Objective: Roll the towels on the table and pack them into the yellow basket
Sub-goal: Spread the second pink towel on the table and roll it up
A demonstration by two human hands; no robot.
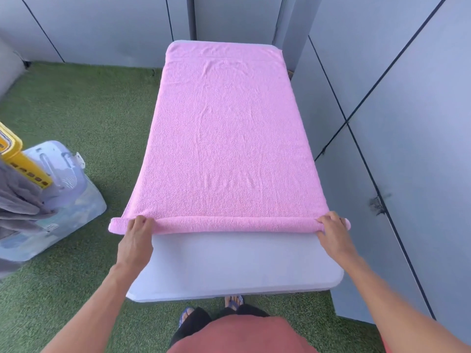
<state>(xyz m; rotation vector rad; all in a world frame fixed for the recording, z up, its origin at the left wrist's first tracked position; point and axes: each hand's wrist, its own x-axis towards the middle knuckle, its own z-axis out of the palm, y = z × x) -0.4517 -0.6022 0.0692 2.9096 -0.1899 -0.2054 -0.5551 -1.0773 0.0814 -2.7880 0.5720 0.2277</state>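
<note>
On the white table [229, 266], seen from the head camera, a pink towel [224, 138] lies spread flat toward twelve o'clock, its near edge turned into a thin roll [229, 222] running from nine to three o'clock. The left hand [136, 236] grips the roll close to its nine o'clock end, fingers curled over the top; the right hand [334, 231] holds the three o'clock end the same way. Bare tabletop shows between the roll and the person's body at six o'clock.

At about nine o'clock, on the green turf [84, 105], stands the yellow basket [19, 159], only partly in frame, atop a clear plastic bin [66, 189], with a grey cloth [17, 200] draped beside it.

Rolling has only begun, by my reading; most of the towel remains flat. To do it well, both hands should push forward evenly so the ends stay level and the roll does not cone. Keeping the first turns tight matters most, and the faint wrinkles ahead are best smoothed as the roll reaches them.
</note>
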